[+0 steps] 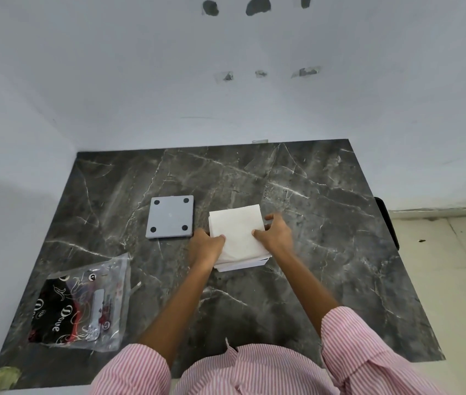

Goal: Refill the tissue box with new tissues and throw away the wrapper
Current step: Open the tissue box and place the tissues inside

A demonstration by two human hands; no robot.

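A square stack of white tissues (236, 235) is sitting near the centre of the dark marbled table, its lowest layers fanning out at its 6 o'clock edge. A grey square lid (170, 217) with four black feet is lying at its 9 o'clock. The empty clear wrapper (83, 303), printed black and red, is lying crumpled at 8 o'clock.

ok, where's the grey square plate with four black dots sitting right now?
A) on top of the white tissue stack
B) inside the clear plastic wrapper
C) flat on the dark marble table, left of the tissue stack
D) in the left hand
C: the grey square plate with four black dots lies flat on the dark marble table, just left of the white tissue stack, which both hands grip at its sides.
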